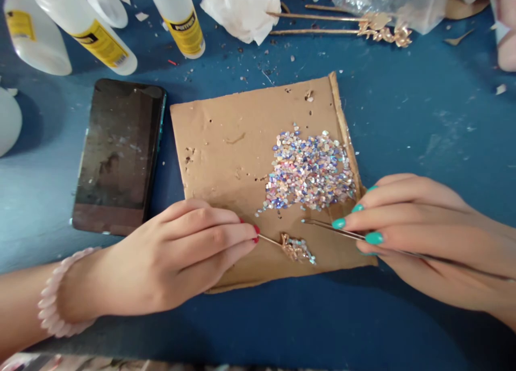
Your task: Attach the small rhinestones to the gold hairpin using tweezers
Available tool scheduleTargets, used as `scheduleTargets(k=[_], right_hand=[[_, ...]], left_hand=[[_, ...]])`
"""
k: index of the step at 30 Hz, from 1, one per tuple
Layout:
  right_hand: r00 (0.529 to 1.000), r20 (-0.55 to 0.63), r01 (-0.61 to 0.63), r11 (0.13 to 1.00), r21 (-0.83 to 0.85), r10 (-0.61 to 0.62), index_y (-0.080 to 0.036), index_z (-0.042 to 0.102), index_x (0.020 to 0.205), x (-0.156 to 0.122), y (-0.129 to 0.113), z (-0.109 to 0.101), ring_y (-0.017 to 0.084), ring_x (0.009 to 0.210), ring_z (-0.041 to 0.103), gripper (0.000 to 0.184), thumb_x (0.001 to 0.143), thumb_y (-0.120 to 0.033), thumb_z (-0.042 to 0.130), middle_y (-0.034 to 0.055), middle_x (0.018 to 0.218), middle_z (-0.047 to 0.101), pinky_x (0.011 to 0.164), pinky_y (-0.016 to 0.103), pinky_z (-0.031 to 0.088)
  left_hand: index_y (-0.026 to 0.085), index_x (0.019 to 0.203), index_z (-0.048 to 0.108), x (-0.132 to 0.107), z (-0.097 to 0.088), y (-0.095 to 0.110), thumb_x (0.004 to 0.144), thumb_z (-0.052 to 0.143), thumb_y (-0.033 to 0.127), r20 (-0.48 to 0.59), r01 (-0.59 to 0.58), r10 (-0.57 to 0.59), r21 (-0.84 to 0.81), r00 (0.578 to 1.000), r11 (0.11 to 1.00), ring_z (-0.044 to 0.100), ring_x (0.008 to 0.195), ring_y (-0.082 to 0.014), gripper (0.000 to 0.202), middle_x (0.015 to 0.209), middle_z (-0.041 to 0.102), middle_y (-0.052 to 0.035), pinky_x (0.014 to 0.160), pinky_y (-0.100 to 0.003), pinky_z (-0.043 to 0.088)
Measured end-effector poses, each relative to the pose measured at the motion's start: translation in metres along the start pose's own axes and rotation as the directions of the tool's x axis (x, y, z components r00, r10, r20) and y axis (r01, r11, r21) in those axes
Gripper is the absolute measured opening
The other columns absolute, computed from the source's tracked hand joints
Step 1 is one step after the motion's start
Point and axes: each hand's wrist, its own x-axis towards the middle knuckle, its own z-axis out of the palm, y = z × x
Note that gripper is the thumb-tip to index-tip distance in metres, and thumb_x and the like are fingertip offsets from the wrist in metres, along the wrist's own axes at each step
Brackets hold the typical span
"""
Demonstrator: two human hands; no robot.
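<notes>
My left hand (pixel 177 258) pinches the thin stem of a gold-coloured hairpin (pixel 293 247), its ornamental head pointing right over the cardboard. Pale blue and clear chips cover part of that ornament. Between the fingers of my right hand (pixel 415 226) is a pair of metal tweezers (pixel 346 232), with the tips pointing left and a tiny light-blue chip (pixel 303 221) at their end. A spread of small multicoloured stone chips (pixel 308 172) lies on the cardboard sheet (pixel 226 140), just above the hairpin.
Left of the cardboard lies a dark phone (pixel 119 156). Glue bottles (pixel 183 24) with yellow labels rest at the back left, near a crumpled white tissue (pixel 242 8). More gold hairpins (pixel 382 31) lie at the back right beside a clear plastic bag (pixel 395 2).
</notes>
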Motion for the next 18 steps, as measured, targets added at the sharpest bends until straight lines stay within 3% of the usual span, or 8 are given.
scheduleTargets(k=[13, 18], right_hand=[[0.996, -0.047, -0.074, 0.995, 0.072, 0.077, -0.015, 0.063, 0.101, -0.001, -0.009, 0.006, 0.016, 0.096, 0.065, 0.029, 0.082, 0.008, 0.065, 0.0042, 0.100, 0.075, 0.090, 0.032, 0.060], [0.994, -0.002, -0.105, 0.991, 0.088, 0.106, -0.014, 0.065, 0.102, -0.004, -0.012, 0.004, 0.017, 0.098, 0.067, 0.027, 0.084, 0.006, 0.064, 0.0052, 0.100, 0.076, 0.092, 0.033, 0.062]], left_hand=[[0.005, 0.129, 0.062, -0.002, 0.002, -0.001, 0.107, 0.043, 0.009, 0.005, -0.002, 0.002, -0.022, 1.000, 1.000, 0.060, 0.124, -0.0207, 0.029, 0.125, 0.072, -0.0091, 0.101, -0.034, 0.048], [0.005, 0.131, 0.061, -0.004, 0.005, -0.002, 0.106, 0.045, 0.007, 0.002, -0.027, 0.027, -0.013, 1.000, 1.000, 0.058, 0.128, -0.0224, 0.030, 0.131, 0.071, -0.0093, 0.105, -0.037, 0.047]])
